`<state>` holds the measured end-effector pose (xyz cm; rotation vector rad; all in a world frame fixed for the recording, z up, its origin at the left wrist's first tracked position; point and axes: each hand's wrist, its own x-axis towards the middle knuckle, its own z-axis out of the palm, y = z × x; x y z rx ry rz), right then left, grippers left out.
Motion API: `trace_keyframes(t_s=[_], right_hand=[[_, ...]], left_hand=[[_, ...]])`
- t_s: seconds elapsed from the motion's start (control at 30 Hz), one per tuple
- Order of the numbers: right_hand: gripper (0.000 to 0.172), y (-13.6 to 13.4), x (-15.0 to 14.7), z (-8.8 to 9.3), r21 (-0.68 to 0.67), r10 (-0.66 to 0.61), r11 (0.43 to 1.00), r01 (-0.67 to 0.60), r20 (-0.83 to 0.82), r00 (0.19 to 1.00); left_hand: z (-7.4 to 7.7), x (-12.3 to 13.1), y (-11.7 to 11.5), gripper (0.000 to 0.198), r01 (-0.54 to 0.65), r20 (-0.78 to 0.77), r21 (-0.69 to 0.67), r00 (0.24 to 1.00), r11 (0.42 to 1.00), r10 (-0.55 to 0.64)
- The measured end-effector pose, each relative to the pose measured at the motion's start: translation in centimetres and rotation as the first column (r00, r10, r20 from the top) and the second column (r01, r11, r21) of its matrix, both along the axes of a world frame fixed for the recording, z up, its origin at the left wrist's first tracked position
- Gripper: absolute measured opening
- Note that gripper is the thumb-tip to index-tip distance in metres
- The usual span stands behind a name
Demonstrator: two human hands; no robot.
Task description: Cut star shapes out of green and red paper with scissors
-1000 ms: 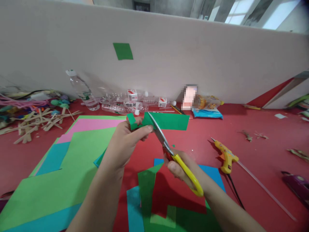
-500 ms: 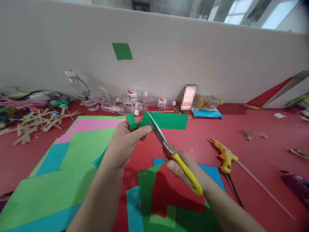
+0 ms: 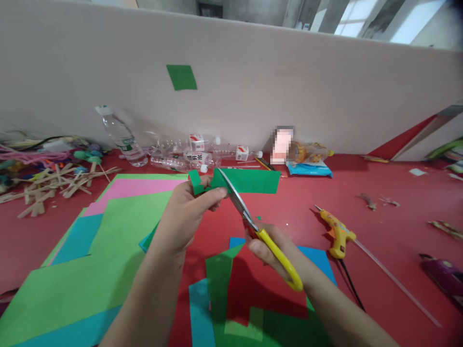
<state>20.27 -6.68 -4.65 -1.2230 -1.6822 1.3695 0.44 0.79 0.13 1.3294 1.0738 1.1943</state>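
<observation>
My left hand [image 3: 193, 207] pinches a strip of green paper [image 3: 256, 181] near its left end, with thumb on top. A partly cut, bent bit of the strip stands out left of the fingers. In my right hand [image 3: 269, 246] are scissors [image 3: 238, 201] with yellow handles, fingers closed round the grips. The blades point up and left and lie across the strip beside my left thumb. Whether the blades are fully closed is hard to tell. Below the hands lie cut sheets of green paper [image 3: 219, 274] and blue paper [image 3: 200, 308] on the red table [image 3: 217, 226].
Coloured sheets [image 3: 68, 289] are stacked at left, with wooden sticks [image 3: 39, 193] behind them. Plastic bottles [image 3: 125, 137] line the white partition [image 3: 246, 86]. A yellow glue gun [image 3: 338, 233] with a clear glue stick lies at right, near a purple object [image 3: 443, 272].
Hardly anything differs. My hands, the scissors and the green strip hold the same pose; the whole view has shifted very slightly.
</observation>
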Motion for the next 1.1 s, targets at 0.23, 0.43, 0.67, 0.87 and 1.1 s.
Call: trace_keyframes(t_s=[0.23, 0.43, 0.67, 0.87, 1.1], right_hand=[[0.069, 0.2, 0.1, -0.1, -0.027, 0.006, 1.000, -0.006, 0.018, 1.000], [0.073, 0.5, 0.7, 0.4, -0.033, 0.057, 0.998, -0.057, 0.022, 0.998], [0.067, 0.2, 0.8, 0.4, 0.010, 0.091, 0.996, -0.090, -0.090, 0.992], [0.062, 0.6, 1.2, -0.1, 0.045, 0.156, 0.988, -0.150, -0.187, 0.970], [0.059, 0.7, 1.3, -0.2, 0.077, 0.178, 0.983, -0.165, -0.205, 0.962]], left_hand=[[0.4, -0.3, 0.1, 0.021, -0.012, -0.070, 0.012, 0.997, 1.000, 0.013], [0.0, -0.8, 0.3, 0.015, -0.131, -0.092, 0.123, 0.986, 0.984, 0.142], [-0.1, -0.5, 0.0, 0.016, -0.078, 0.081, 0.050, 0.994, 0.996, 0.074], [0.0, -0.4, -0.2, 0.015, -0.019, 0.067, 0.038, 0.998, 0.999, 0.016], [-0.2, -0.3, -0.3, 0.012, -0.001, 0.047, 0.029, 0.999, 1.000, 0.000]])
